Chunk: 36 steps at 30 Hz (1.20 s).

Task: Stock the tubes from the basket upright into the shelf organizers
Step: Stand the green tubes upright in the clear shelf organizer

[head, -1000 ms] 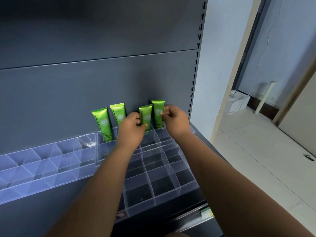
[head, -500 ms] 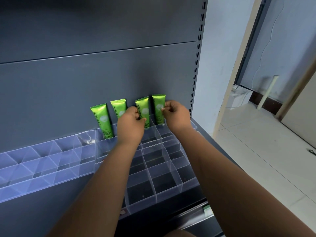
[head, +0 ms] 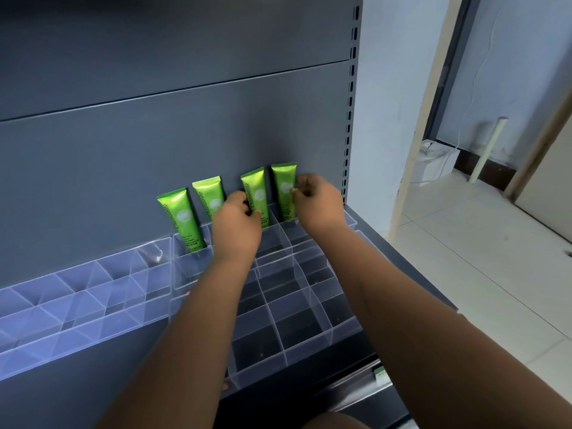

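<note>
Two grips: our left hand (head: 236,224) pinches the third tube (head: 255,193) low on its body; our right hand (head: 318,205) pinches the fourth tube (head: 283,187) at its right edge, fingers curled.
Held tubes: both upright in the back row of the right organizer (head: 309,329), against the back panel (head: 154,150).
Other tubes: the first tube (head: 181,216) leans slightly in the same row; the second tube (head: 210,196) stands just beside it.
Hidden: our left hand covers the second tube's lower half and the third tube's foot, so we cannot tell how they sit in their cells.
Cut off: the left organizer (head: 77,298) runs out of the frame's left edge.
Hard to read: only "Chamomile" is legible; the smaller print is blurred.
</note>
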{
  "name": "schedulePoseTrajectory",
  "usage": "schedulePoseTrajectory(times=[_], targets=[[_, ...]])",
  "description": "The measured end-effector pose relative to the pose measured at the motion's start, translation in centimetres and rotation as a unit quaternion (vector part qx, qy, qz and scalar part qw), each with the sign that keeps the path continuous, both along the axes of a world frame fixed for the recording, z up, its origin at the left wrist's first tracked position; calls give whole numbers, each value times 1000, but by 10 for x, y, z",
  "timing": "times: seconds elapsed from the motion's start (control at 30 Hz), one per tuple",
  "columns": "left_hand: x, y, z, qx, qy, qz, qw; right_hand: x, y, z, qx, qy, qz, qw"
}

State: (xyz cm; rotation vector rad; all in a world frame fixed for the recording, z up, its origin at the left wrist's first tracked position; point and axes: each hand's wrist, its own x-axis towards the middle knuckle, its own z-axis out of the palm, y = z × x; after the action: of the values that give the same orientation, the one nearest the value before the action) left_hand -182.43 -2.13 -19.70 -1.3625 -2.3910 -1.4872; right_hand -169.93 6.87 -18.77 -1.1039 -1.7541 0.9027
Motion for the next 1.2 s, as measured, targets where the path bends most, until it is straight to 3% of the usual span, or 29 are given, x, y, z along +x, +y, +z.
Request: schedulePoseTrajectory(times=[0.2, 0.63, 1.2], targets=[[-2, 1, -2, 3, -20, 15, 1000, 2, -3, 2, 3, -2, -3, 1000], [1, -3, 1, 15, 27, 52, 998, 1, -3, 3, 9, -5, -27, 1000], [2, -3, 0, 10, 35, 60, 998, -2, -3, 3, 48, -132, -52, 989]])
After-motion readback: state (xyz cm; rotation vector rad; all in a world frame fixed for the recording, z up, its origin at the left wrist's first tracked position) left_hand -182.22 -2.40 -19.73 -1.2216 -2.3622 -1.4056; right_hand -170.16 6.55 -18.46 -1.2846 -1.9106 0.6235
